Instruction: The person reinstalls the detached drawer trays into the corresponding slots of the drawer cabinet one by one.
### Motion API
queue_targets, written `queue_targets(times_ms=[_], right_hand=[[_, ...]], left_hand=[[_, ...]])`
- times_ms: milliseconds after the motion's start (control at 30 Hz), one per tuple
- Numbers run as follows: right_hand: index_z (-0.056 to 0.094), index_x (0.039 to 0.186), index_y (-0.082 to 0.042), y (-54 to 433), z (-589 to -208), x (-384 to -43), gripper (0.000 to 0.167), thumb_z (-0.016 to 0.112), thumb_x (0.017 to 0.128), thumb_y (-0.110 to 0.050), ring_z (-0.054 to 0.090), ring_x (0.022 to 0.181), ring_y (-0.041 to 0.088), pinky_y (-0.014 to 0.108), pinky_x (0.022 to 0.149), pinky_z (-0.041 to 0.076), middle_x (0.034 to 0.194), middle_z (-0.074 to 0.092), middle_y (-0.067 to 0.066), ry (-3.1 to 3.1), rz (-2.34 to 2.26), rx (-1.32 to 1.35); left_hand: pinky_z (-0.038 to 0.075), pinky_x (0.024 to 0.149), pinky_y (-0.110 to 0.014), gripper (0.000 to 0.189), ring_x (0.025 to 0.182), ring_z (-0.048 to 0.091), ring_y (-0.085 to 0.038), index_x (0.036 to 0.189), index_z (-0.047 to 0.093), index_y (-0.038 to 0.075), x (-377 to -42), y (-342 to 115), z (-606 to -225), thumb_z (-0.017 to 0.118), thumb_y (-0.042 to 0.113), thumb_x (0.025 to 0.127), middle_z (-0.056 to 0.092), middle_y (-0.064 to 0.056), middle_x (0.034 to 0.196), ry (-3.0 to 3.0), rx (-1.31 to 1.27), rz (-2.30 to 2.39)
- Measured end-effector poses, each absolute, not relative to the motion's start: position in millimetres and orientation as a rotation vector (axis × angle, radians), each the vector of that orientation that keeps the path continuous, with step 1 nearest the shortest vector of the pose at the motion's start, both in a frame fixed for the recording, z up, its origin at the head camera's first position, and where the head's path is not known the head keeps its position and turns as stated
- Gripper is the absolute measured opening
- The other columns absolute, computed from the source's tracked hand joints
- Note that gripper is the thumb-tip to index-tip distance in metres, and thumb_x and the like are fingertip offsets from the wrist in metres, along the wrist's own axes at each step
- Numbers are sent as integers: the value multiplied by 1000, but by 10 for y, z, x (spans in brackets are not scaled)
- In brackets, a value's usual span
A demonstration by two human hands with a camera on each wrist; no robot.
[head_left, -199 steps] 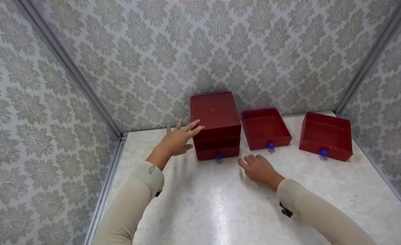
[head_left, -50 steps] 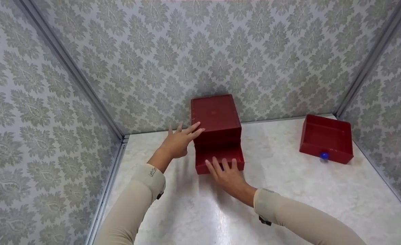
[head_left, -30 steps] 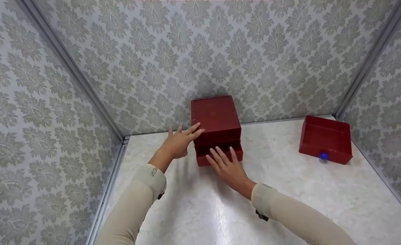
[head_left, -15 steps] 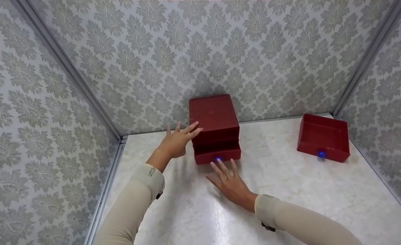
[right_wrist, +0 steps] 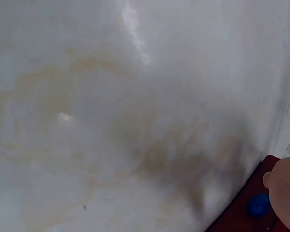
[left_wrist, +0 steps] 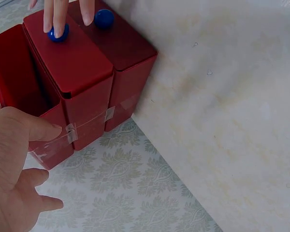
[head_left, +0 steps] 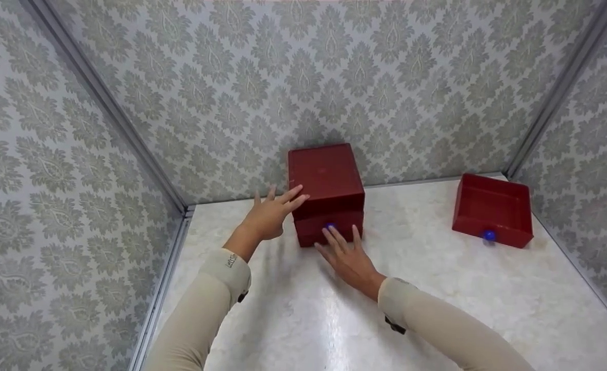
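A red cabinet (head_left: 324,172) stands against the back wall. My left hand (head_left: 268,216) rests at its left front side, fingers spread onto the top's edge. The left wrist view shows the middle drawer (left_wrist: 75,58) slid in, level with the bottom drawer (left_wrist: 121,43); the top slot (left_wrist: 14,72) is hollow. My right hand (head_left: 350,263) has straight fingers against the middle drawer's front, fingertips on its blue knob (left_wrist: 58,34). Only a piece of that hand shows in the right wrist view, beside the bottom drawer's blue knob (right_wrist: 259,206).
A loose red drawer (head_left: 517,237) with a blue knob (head_left: 489,235) lies on the marbled table (head_left: 417,226), right of the cabinet and near the back right corner. Patterned walls (head_left: 329,67) enclose the back and both sides.
A loose drawer that lay beside the cabinet has gone into its middle slot. My right hand has pushed it back until its front is flush. My left hand has stayed at the cabinet's side.
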State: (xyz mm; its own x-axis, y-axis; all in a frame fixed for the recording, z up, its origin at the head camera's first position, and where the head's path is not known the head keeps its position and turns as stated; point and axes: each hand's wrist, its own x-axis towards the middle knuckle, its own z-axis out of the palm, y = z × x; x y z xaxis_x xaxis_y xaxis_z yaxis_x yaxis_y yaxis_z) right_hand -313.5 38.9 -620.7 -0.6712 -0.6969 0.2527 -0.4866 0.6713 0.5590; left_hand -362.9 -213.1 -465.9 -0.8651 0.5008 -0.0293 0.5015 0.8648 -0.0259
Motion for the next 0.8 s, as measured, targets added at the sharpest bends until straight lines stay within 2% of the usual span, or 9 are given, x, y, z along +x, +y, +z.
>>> queue_targets(times_ms=[167, 267, 433, 500, 533, 600, 667, 733, 800], right_hand=[[28, 164, -28, 379, -6213, -3213, 66, 56, 104, -37, 22, 158, 34, 71, 114, 33, 170, 22, 14, -2466, -622, 922], [28, 164, -27, 375, -6222, -3221, 66, 54, 105, -39, 22, 158, 34, 69, 113, 35, 170, 21, 15, -2454, -631, 940], [28, 164, -26, 413, -6201, -3227, 72, 59, 102, -44, 21, 158, 32, 66, 114, 37, 171, 20, 13, -2457, -590, 990], [30, 163, -23, 460, -6188, -3234, 70, 58, 102, -43, 25, 157, 30, 62, 114, 39, 170, 25, 11, -2431, -544, 1019], [34, 162, -20, 499, -6190, -3240, 66, 55, 103, -41, 31, 155, 29, 58, 113, 43, 168, 31, 10, -2389, -514, 1035], [48, 154, -15, 610, -6203, -3268, 52, 49, 106, -34, 54, 139, 24, 47, 101, 55, 154, 53, 8, -2249, -431, 1058], [63, 139, -11, 776, -6228, -3314, 41, 42, 107, -26, 72, 106, 20, 38, 77, 62, 125, 72, 6, -2089, -348, 1070], [70, 124, -10, 982, -6250, -3377, 38, 39, 106, -20, 73, 77, 19, 35, 57, 59, 97, 75, 5, -2008, -304, 1075], [71, 117, -9, 1226, -6247, -3442, 33, 42, 104, -18, 68, 67, 19, 34, 51, 56, 85, 70, 5, -2041, -308, 1084]], left_hand=[[23, 108, -83, 106, 151, 21, -57, 163, 17, 43, -3628, -2114, -4652, 66, -9, 86, 7, 13, 173, 3018, 830, -72], [23, 108, -82, 106, 151, 21, -56, 163, 16, 43, -3628, -2128, -4656, 67, -9, 86, 7, 13, 173, 3022, 825, -83], [21, 109, -82, 106, 152, 19, -55, 163, 15, 44, -3636, -2145, -4675, 65, -9, 87, 5, 14, 173, 3013, 808, -82], [21, 110, -82, 106, 152, 18, -54, 163, 14, 45, -3640, -2145, -4686, 65, -10, 87, 5, 14, 173, 3011, 801, -80], [21, 110, -81, 106, 152, 19, -54, 163, 14, 45, -3639, -2144, -4689, 64, -10, 88, 5, 15, 173, 3011, 800, -79], [20, 111, -81, 106, 153, 17, -54, 163, 13, 46, -3636, -2140, -4688, 63, -10, 88, 3, 16, 173, 3005, 795, -74], [19, 112, -81, 106, 153, 15, -54, 162, 12, 47, -3633, -2136, -4685, 62, -12, 89, 2, 16, 173, 2996, 790, -56], [18, 112, -80, 106, 153, 14, -54, 162, 12, 47, -3629, -2138, -4679, 60, -13, 90, 1, 16, 173, 2989, 790, -43], [17, 112, -80, 106, 153, 14, -54, 162, 11, 47, -3629, -2139, -4675, 60, -13, 90, 1, 17, 173, 2987, 790, -43]])
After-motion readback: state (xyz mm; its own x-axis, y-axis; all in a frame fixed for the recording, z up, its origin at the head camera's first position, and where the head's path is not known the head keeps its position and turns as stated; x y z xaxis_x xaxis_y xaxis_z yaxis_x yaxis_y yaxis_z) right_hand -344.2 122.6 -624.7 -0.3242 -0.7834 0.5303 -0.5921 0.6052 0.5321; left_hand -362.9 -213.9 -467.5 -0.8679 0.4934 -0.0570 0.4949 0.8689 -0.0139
